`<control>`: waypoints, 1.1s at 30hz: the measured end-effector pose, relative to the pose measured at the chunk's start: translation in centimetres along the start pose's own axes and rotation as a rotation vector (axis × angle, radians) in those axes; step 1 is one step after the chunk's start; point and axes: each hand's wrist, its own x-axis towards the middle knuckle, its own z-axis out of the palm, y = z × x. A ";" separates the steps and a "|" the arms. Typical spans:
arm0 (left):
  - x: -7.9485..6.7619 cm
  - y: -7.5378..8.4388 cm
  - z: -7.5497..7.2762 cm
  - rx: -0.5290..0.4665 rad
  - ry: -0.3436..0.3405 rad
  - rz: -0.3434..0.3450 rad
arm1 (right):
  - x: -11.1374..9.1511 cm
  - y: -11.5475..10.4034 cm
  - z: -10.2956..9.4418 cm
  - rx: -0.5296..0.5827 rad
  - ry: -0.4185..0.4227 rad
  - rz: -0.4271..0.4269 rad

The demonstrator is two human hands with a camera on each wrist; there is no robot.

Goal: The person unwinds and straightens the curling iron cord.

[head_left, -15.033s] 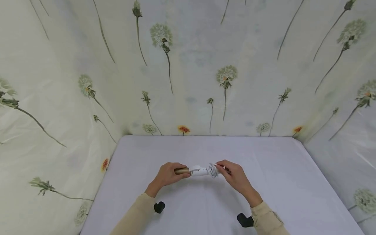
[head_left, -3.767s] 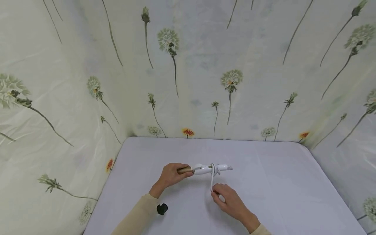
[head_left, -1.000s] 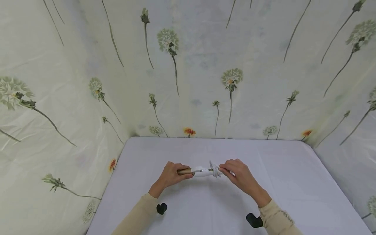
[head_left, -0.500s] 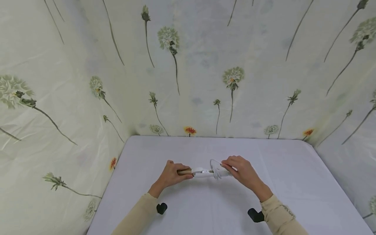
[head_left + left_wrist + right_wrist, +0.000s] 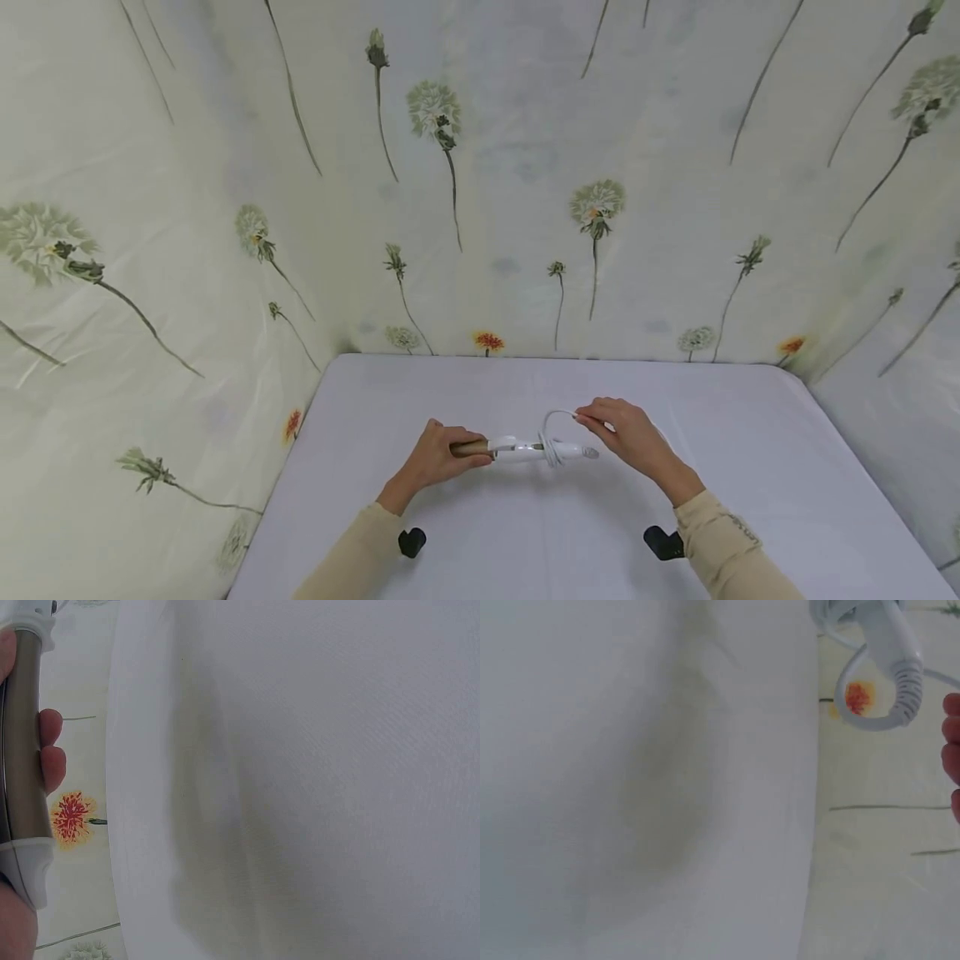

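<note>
Your left forearm (image 5: 348, 554) slants in from the near left, its beige sleeve ending close to the bare left wrist (image 5: 396, 496). Your left hand (image 5: 437, 456) is curled in a grip, with two fingertips (image 5: 51, 727) wrapping round into sight in the left wrist view. Your right forearm (image 5: 727, 546), sleeved alike, reaches in from the near right. Your right hand (image 5: 632, 435) sits slightly farther off, well apart from the left, thumb and forefinger pinched together, pointing left.
</note>
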 end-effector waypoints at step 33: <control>0.2 0.4 -0.1 -0.063 0.009 0.004 | -5.3 1.3 4.9 0.142 -0.318 0.512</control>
